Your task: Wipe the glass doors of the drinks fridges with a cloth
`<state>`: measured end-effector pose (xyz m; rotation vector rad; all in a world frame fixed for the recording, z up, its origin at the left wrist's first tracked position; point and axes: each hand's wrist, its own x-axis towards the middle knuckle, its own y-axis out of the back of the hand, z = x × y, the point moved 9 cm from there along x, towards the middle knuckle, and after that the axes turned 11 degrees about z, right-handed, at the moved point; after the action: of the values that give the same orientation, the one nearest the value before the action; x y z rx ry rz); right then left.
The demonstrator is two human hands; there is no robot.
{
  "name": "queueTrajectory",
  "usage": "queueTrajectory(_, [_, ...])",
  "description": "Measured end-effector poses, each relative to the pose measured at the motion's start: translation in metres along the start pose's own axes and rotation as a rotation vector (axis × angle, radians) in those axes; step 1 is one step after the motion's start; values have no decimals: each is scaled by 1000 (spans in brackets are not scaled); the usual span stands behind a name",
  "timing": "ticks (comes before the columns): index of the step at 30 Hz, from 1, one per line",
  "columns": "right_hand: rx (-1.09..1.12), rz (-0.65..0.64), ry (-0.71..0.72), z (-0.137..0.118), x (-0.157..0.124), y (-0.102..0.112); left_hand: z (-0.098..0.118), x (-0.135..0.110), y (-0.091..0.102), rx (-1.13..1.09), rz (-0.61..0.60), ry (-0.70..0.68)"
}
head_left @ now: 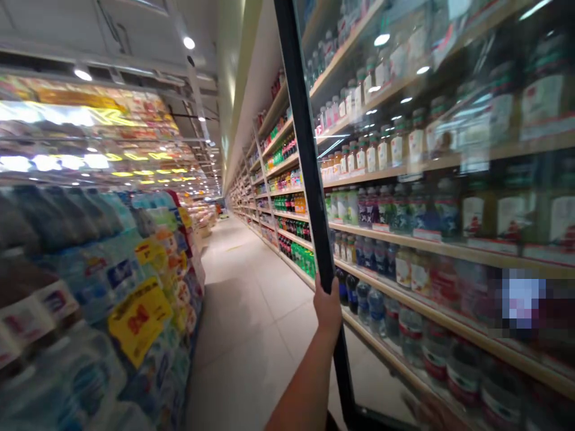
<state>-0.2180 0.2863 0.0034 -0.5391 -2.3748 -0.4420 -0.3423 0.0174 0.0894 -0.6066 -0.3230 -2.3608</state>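
Note:
My left hand (329,308) is closed round the black frame of a glass door (314,179), its arm reaching up from the bottom middle. Fingertips and thumb show on either side of the upright edge. The door stands at an angle, with floor visible through its lower part. Behind the glass, shelves hold rows of juice bottles (381,152), dark-labelled drink bottles (386,203) and large clear bottles (462,371). At the bottom right, a blurred skin-coloured shape (422,412) looks like my right hand. Whether it is seen through the glass or reflected, I cannot tell; its fingers are smeared.
On the left rises a stack of wrapped water bottles (90,269) with a yellow price sign (140,320). A pale tiled aisle floor (242,287) runs away from me. Long drink shelves (287,191) line its right side. Reflections streak the door glass.

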Motion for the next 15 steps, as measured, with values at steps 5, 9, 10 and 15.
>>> queueTrajectory(5, [-312, 271, 616, -89, 116, 30, 8, -3, 2, -5, -22, 48])
queueTrajectory(9, [-687, 522, 920, -129, 135, 16, 6, -1, 3, -6, -25, 76])
queueTrajectory(10, [-731, 442, 973, -126, 129, 2, 5, -1, 3, -5, -26, 75])
queueTrajectory(15, [-827, 113, 1180, -107, 118, -24, -4, 1, -1, 21, -26, 73])
